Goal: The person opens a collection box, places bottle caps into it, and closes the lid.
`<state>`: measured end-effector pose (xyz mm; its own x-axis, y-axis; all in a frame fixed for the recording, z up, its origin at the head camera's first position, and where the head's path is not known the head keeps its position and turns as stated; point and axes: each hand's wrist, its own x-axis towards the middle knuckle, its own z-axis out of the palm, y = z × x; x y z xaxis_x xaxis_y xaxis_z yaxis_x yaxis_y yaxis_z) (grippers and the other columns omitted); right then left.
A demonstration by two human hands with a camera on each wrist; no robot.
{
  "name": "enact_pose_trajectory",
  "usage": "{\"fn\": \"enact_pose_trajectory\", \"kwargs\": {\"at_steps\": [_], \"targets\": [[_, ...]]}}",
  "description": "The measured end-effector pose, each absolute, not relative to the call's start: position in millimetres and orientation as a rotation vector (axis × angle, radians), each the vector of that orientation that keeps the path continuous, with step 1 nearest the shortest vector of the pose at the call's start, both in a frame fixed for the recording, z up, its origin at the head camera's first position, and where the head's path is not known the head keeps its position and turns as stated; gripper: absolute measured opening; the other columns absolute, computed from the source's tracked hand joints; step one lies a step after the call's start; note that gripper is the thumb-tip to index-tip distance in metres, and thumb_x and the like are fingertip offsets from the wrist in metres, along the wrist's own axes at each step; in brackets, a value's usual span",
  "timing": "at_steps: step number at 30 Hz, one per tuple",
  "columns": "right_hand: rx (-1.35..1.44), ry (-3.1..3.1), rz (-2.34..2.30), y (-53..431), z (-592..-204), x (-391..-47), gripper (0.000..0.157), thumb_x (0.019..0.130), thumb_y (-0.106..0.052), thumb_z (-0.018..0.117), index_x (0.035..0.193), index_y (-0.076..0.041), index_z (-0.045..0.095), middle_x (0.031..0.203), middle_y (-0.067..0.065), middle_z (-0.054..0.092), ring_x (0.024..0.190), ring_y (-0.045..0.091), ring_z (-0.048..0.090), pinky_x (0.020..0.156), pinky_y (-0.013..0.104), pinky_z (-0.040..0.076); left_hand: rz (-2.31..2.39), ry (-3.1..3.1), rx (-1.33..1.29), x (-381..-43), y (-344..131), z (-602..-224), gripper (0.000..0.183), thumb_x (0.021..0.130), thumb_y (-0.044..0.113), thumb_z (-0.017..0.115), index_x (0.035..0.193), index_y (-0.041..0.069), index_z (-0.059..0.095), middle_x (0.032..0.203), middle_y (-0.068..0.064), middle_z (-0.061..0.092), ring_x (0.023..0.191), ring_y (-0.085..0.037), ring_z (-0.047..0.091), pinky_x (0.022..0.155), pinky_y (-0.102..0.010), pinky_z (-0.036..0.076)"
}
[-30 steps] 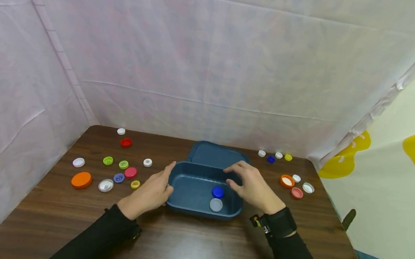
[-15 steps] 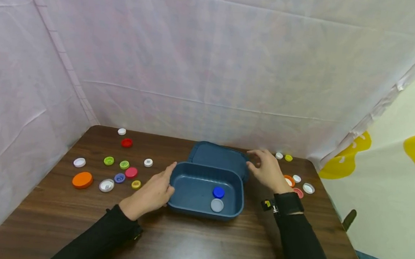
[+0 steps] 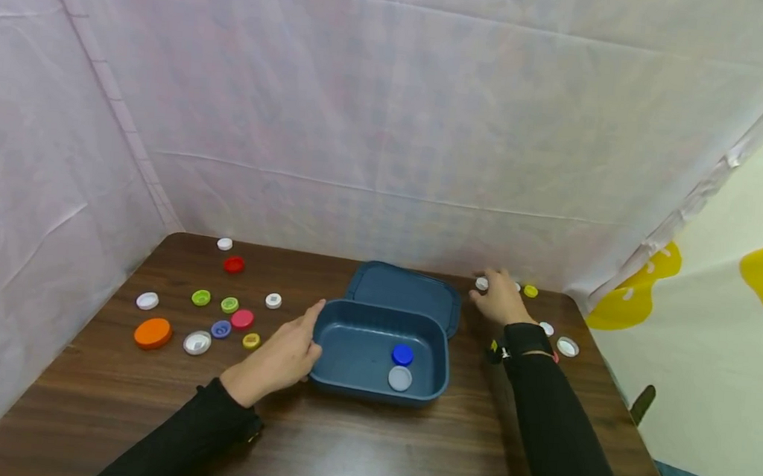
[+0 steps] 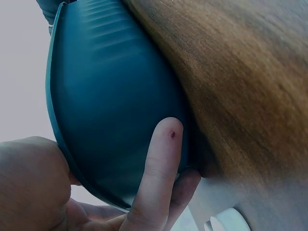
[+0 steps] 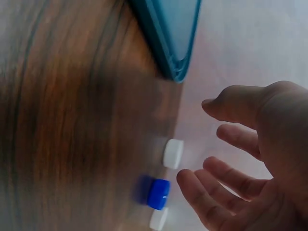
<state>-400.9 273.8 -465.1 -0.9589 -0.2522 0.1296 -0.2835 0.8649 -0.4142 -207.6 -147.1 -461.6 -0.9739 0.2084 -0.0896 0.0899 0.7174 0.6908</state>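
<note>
A dark blue plastic box (image 3: 356,389) holds a blue bottle cap (image 3: 402,355) and a grey cap (image 3: 400,378). My left hand (image 3: 284,350) grips the box's left wall; in the left wrist view, fingers (image 4: 161,163) lie along its outer side. At the back right, my right hand (image 3: 501,298) reaches over the table with fingers spread, holding nothing. Closest to its fingertips in the right wrist view are a white cap (image 5: 173,154), a blue cap (image 5: 158,194) and another white cap (image 5: 159,219). The head view shows this blue cap hidden behind the right hand.
Behind the box lies its blue lid (image 3: 404,288). Several coloured caps spread over the left side, including an orange one (image 3: 153,333) and a red one (image 3: 234,264). A yellow cap (image 3: 530,291) and a white ring-like cap (image 3: 568,347) lie right. Curtains hang behind the table (image 3: 351,452).
My right hand has moved from over the box, past the lid, to the caps at the back right. The left hand has stayed on the box.
</note>
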Motion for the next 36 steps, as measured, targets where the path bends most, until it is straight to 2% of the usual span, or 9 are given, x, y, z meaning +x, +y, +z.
{"fn": "enact_pose_trajectory", "kwargs": {"at_steps": [6, 12, 14, 17, 23, 27, 30, 36], "targets": [[0.428, -3.006, 0.662, 282.3, -477.9, -421.3, 0.054, 0.107, -0.014, 0.077, 0.155, 0.007, 0.066, 0.155, 0.042, 0.059, 0.14, 0.061, 0.06, 0.114, 0.074, 0.056, 1.105, 2.76, 0.25, -206.2, -146.0, -459.9, 0.084, 0.113, 0.003, 0.06, 0.186, 0.005, 0.017, 0.172, -0.032, 0.052, 0.07, -0.013, 0.071, 0.066, -0.029, 0.064], [0.526, -2.96, 0.552, 317.1, -546.5, -484.1, 0.052, 0.104, -0.022, 0.081, 0.147, 0.005, 0.072, 0.144, 0.034, 0.072, 0.137, 0.059, 0.063, 0.113, 0.07, 0.057, 1.116, 2.747, 0.25, -204.6, -145.7, -461.0, 0.085, 0.113, 0.002, 0.059, 0.186, 0.005, 0.016, 0.174, -0.032, 0.049, 0.07, -0.014, 0.071, 0.065, -0.03, 0.063], [0.559, -2.951, 0.544, 323.2, -557.7, -494.4, 0.051, 0.104, -0.025, 0.083, 0.145, 0.004, 0.074, 0.14, 0.031, 0.075, 0.134, 0.056, 0.065, 0.112, 0.069, 0.059, 1.117, 2.75, 0.253, -205.0, -145.8, -461.3, 0.085, 0.113, 0.002, 0.059, 0.186, 0.005, 0.016, 0.175, -0.032, 0.049, 0.07, -0.014, 0.07, 0.066, -0.03, 0.063], [0.565, -2.944, 0.52, 319.2, -552.9, -490.3, 0.047, 0.101, -0.021, 0.083, 0.14, 0.005, 0.076, 0.133, 0.03, 0.078, 0.127, 0.055, 0.069, 0.108, 0.066, 0.061, 1.111, 2.754, 0.251, -205.6, -146.3, -462.0, 0.084, 0.113, 0.002, 0.059, 0.186, 0.005, 0.016, 0.175, -0.031, 0.048, 0.071, -0.014, 0.07, 0.067, -0.03, 0.064], [0.494, -2.97, 0.543, 300.5, -524.5, -461.3, 0.046, 0.099, -0.011, 0.082, 0.14, 0.007, 0.076, 0.134, 0.032, 0.079, 0.131, 0.056, 0.071, 0.112, 0.069, 0.06, 1.108, 2.759, 0.248, -205.0, -146.9, -461.4, 0.084, 0.113, 0.002, 0.059, 0.186, 0.005, 0.016, 0.173, -0.031, 0.05, 0.071, -0.014, 0.071, 0.067, -0.03, 0.064], [0.55, -2.861, 0.53, 312.5, -553.7, -483.3, 0.034, 0.096, -0.009, 0.076, 0.125, 0.005, 0.083, 0.118, 0.027, 0.084, 0.116, 0.051, 0.077, 0.102, 0.064, 0.064, 1.108, 2.763, 0.253, -204.6, -147.1, -461.6, 0.085, 0.113, 0.002, 0.059, 0.186, 0.004, 0.016, 0.172, -0.032, 0.051, 0.071, -0.013, 0.071, 0.066, -0.03, 0.064], [0.604, -2.796, 0.496, 321.1, -571.2, -496.9, 0.025, 0.094, -0.007, 0.076, 0.114, 0.002, 0.087, 0.109, 0.022, 0.086, 0.108, 0.051, 0.077, 0.097, 0.063, 0.064, 1.104, 2.764, 0.259, -204.6, -147.0, -461.2, 0.084, 0.113, 0.002, 0.058, 0.186, 0.003, 0.016, 0.173, -0.032, 0.051, 0.07, -0.013, 0.071, 0.067, -0.029, 0.064], [0.58, -2.832, 0.559, 313.5, -554.4, -469.1, 0.022, 0.098, -0.01, 0.083, 0.117, -0.004, 0.088, 0.12, 0.021, 0.084, 0.123, 0.049, 0.069, 0.105, 0.059, 0.061, 1.095, 2.759, 0.259, -205.4, -146.8, -460.8, 0.084, 0.114, 0.003, 0.058, 0.186, 0.004, 0.015, 0.174, -0.032, 0.05, 0.071, -0.013, 0.071, 0.068, -0.029, 0.064]]}}
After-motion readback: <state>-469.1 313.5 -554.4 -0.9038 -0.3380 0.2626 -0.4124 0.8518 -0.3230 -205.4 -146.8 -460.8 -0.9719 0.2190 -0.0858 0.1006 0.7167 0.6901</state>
